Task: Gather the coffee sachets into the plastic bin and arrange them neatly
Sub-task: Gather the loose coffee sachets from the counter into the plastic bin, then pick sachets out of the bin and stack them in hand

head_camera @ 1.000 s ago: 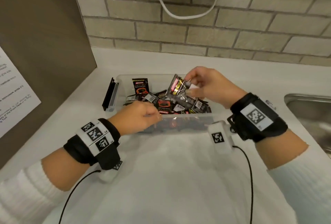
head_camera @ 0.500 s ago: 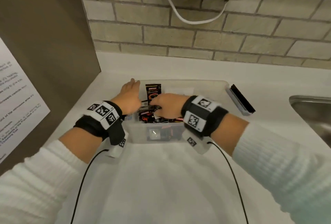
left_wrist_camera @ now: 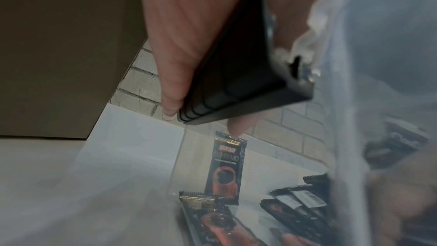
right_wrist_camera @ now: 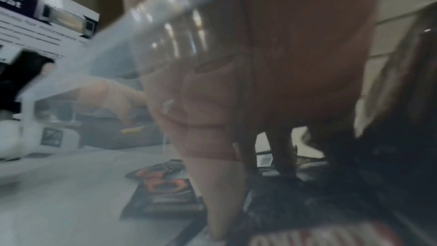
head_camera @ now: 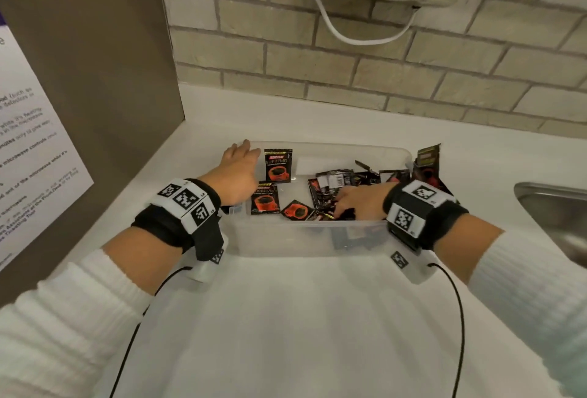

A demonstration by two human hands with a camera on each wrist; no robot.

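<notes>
White counter (head_camera: 301,318) below a brick wall, sink (head_camera: 552,207) at the right edge. The plastic bin (head_camera: 317,240) sits on the counter near the wall, and every coffee sachet in view is inside it or leaning on its wall; none lies out on the counter. Left hand (head_camera: 236,172) lies over the bin's left end; the wrist view shows thumb and a finger wrapped around the black latch (left_wrist_camera: 236,81) there, apparently to steady the bin. Right hand (head_camera: 359,202), which a second ago held one sachet up above the bin and then worked at the left end, is now down in the loose pile (head_camera: 336,180) at the right. Fingers are buried among the packs and its wrist view is blurred, so whether it pinches one cannot be told. Result at the left end: two sachets flat and face up, one (head_camera: 278,165) behind the other (head_camera: 265,198), with a third (head_camera: 297,210) just beside them, skewed. One sachet (head_camera: 427,159) stands against the right wall. Judgement: gathering looks done; arranging is barely begun, and most of the pile is unsorted.
</notes>
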